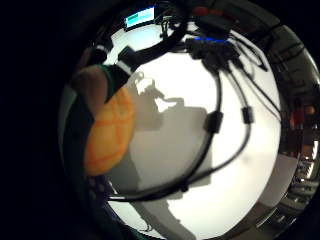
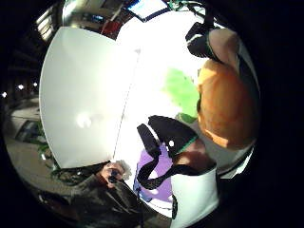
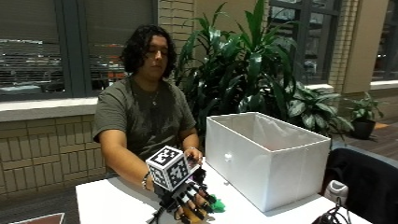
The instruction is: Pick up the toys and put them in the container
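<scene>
1. The gloved right hand hovers low over the white table, just beside the white container.
2. Its fingers curl round an orange toy, which sits against the palm.
3. A green toy lies on the table next to the hand, near the container's wall.
4. A purple thing, perhaps another toy, lies on the table under the hand.

Orange toy: rounded, gripped in the gloved right hand. Green toy and purple toy: on the table beneath that hand. White container: open-topped, upright, just beside it.
</scene>
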Demonstrator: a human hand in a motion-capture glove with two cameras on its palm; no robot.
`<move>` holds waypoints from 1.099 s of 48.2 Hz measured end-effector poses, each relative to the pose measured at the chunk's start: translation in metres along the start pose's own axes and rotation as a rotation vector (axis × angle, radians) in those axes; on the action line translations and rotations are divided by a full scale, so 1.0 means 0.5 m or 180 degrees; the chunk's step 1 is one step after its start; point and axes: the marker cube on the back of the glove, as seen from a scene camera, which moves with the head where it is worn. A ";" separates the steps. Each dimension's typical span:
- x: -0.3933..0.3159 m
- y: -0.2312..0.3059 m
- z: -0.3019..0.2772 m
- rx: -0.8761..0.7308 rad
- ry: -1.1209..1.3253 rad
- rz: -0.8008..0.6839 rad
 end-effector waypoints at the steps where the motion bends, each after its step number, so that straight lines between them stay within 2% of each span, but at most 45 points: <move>1: 0.005 -0.004 0.004 0.0058 0.0020 -0.0001; 14: 0.024 -0.030 0.002 0.0975 0.0035 -0.0187; 25: -0.006 0.058 -0.165 0.1598 -0.0255 -0.0262; 30: -0.106 0.124 -0.265 0.1728 -0.0616 -0.0588; 34: -0.235 0.144 -0.383 0.1996 -0.0776 -0.1256; 38: -0.369 0.159 -0.462 0.1975 -0.0985 -0.1808; 47: -0.575 0.118 -0.525 0.1885 -0.1043 -0.2080; 53: -0.654 0.072 -0.499 0.1925 -0.0599 -0.2321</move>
